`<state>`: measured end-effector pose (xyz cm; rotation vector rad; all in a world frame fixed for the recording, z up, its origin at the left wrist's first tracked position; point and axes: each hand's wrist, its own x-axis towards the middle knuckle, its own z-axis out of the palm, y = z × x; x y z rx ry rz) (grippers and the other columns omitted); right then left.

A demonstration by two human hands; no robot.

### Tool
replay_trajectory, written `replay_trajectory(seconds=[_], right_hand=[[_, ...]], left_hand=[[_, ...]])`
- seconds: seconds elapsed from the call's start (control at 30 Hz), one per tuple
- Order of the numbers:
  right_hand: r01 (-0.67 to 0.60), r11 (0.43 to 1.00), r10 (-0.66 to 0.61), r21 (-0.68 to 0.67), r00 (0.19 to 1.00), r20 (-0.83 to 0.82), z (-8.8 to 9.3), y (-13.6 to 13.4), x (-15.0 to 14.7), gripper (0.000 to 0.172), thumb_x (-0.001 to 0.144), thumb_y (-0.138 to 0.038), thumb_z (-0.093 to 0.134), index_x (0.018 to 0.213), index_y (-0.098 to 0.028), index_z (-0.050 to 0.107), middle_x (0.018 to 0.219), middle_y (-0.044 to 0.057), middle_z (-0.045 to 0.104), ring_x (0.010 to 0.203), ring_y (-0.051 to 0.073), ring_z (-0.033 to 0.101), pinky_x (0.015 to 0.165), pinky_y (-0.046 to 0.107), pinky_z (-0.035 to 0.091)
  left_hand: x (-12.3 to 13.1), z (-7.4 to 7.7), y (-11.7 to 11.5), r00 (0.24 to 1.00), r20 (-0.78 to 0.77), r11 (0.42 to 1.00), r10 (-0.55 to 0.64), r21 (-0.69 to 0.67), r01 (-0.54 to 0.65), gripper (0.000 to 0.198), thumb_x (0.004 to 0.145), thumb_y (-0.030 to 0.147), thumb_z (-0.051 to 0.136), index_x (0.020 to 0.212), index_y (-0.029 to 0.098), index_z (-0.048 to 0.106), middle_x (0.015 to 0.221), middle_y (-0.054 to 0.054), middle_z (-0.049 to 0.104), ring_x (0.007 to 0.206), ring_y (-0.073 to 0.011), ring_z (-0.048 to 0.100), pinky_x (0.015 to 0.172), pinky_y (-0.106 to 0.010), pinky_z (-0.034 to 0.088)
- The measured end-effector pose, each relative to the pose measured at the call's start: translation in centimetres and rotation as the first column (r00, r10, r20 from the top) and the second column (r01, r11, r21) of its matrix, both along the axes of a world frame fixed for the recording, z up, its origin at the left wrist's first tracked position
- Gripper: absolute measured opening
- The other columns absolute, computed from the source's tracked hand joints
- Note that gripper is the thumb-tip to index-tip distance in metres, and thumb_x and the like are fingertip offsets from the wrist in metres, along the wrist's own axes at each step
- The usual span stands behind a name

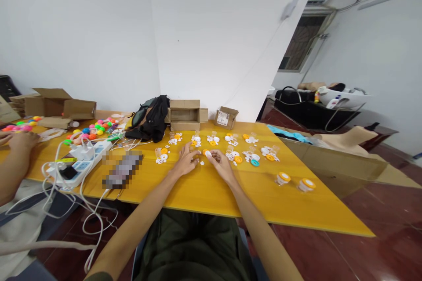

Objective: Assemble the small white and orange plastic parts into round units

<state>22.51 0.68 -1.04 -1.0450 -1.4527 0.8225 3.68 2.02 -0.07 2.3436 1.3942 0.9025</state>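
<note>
My left hand (187, 160) rests on the yellow table (211, 189) with its fingers stretched forward and apart, touching small white pieces (197, 152). My right hand (220, 161) is beside it, fingers curled in a pinch on a small white disc (208, 154). An orange ring (205, 152) lies just beyond the disc. Several groups of white, orange and clear plastic parts (231, 140) lie in rows behind both hands.
Two small assembled jars with orange lids (284, 178) (306, 184) stand to the right. A black bag (150, 118), cardboard boxes (185, 115), a power strip with white cables (82, 162) and coloured balls (95, 128) lie at the left. Another person's arm (15, 158) reaches in at far left.
</note>
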Motion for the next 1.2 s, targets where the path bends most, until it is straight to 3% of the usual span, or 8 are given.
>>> replay_trajectory(seconds=[0.27, 0.43, 0.6, 0.83, 1.2], right_hand=[[-0.019, 1.0, 0.019, -0.014, 1.0, 0.003, -0.1, 0.1, 0.1, 0.041, 0.074, -0.063, 0.067, 0.086, -0.024, 0.065, 0.085, 0.005, 0.073, 0.082, 0.024, 0.067, 0.078, 0.039, 0.054], [0.046, 0.999, -0.047, 0.014, 0.998, 0.037, 0.1, 0.0, 0.2, 0.039, 0.076, -0.063, 0.065, 0.086, -0.025, 0.065, 0.088, 0.006, 0.073, 0.086, 0.026, 0.067, 0.078, 0.04, 0.053], [0.115, 0.99, -0.121, 0.075, 0.989, 0.082, -0.2, 0.3, 0.4, 0.038, 0.079, -0.063, 0.063, 0.088, -0.026, 0.065, 0.098, 0.008, 0.074, 0.098, 0.029, 0.066, 0.092, 0.046, 0.05], [0.03, 0.999, -0.033, 0.028, 0.994, 0.104, -1.0, 0.6, 0.2, 0.046, 0.081, -0.071, 0.056, 0.089, -0.027, 0.063, 0.098, 0.006, 0.074, 0.099, 0.028, 0.067, 0.094, 0.045, 0.049], [-0.002, 0.999, -0.001, 0.042, 0.997, 0.083, -0.2, 0.1, 0.0, 0.045, 0.081, -0.069, 0.057, 0.091, -0.026, 0.065, 0.102, 0.007, 0.075, 0.095, 0.027, 0.068, 0.088, 0.041, 0.052]], left_hand=[[0.0, 0.0, 0.1, 0.999, 0.037, 1.0, 0.007, -0.012, -0.006, 0.026, 0.086, 0.017, 0.06, 0.107, 0.027, 0.071, 0.135, -0.009, 0.047, 0.136, -0.0292, 0.042, 0.114, -0.051, 0.038], [0.1, 0.3, 0.1, 0.998, 0.066, 1.0, 0.012, -0.026, -0.01, 0.022, 0.088, 0.017, 0.059, 0.103, 0.026, 0.072, 0.136, -0.008, 0.045, 0.137, -0.028, 0.041, 0.115, -0.05, 0.037], [0.1, 0.5, 0.2, 0.995, 0.093, 0.998, 0.039, -0.045, -0.035, 0.022, 0.091, 0.016, 0.055, 0.098, 0.025, 0.073, 0.134, -0.008, 0.047, 0.136, -0.027, 0.042, 0.115, -0.049, 0.036], [0.0, 0.5, 0.2, 0.99, 0.113, 0.996, 0.086, -0.041, -0.082, 0.02, 0.089, 0.016, 0.057, 0.097, 0.026, 0.074, 0.137, -0.007, 0.05, 0.13, -0.0285, 0.045, 0.111, -0.052, 0.041], [0.3, 1.4, -0.6, 0.996, 0.043, 0.996, 0.074, -0.049, -0.072, 0.015, 0.086, 0.023, 0.065, 0.095, 0.027, 0.076, 0.134, -0.008, 0.052, 0.136, -0.0347, 0.038, 0.11, -0.059, 0.037]])
